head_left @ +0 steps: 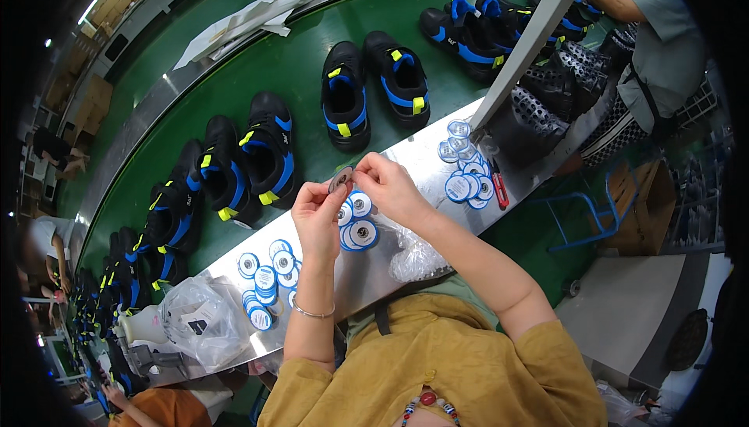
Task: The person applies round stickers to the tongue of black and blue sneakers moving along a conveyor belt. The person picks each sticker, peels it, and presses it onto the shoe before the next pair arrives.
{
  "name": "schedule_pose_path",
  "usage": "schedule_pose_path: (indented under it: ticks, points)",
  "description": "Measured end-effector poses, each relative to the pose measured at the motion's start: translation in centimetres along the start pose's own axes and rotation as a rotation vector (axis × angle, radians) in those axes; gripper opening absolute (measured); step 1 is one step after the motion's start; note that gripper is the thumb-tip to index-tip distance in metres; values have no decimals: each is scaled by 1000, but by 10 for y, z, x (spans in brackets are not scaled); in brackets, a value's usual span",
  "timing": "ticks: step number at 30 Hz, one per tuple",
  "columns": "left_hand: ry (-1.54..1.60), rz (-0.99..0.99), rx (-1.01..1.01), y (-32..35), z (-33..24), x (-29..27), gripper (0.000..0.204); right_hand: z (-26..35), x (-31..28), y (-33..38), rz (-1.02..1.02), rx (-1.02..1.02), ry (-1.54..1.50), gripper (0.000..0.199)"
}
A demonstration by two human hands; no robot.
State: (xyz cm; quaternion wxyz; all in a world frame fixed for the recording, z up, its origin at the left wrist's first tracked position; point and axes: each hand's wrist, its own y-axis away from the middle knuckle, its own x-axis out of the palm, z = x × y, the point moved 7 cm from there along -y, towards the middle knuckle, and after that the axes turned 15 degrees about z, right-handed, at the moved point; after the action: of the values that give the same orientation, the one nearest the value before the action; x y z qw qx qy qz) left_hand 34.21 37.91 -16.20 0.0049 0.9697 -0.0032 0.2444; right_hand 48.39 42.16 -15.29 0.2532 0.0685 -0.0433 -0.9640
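Observation:
Over the metal bench, my left hand [316,212] pinches a small round tag [341,179], tilted, with a dark centre. My right hand [390,190] has its fingertips closed at the tag's right edge; whether they also hold something small there is hard to make out. Just below the hands lies a cluster of blue-rimmed round tags [363,233], some with a dark disc in the middle. To the left, more such tags [266,279] overlap in piles. Another group of round tags [458,186] lies to the right, beside a red-handled cutting tool [499,185].
Black-and-blue shoes [343,99] stand in pairs on the green conveyor [300,68] beyond the metal bench [406,158]. Clear plastic bags [204,322] lie at the bench's left end, another [417,255] near my waist. A grey post [534,44] rises at right. A co-worker [663,44] stands beyond it.

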Motion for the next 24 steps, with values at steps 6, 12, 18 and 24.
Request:
schedule_pose_path:
  ticks: [6, 12, 18, 24]
  points:
    - [107, 95, 25, -6, -5, 12, 5, -18, 0, -7, 25, -76, -164, 15]
    - [-122, -37, -24, -11, 7, 6, 13, 1, 0, 3, -24, -208, 260, 12]
    - [-196, 1, -26, -22, 10, 4, 9, -2, -6, -7, 32, -143, 13, 12]
    - [-425, 41, 2, -36, 5, 1, 10, -27, -7, -30, 264, -15, -187, 16]
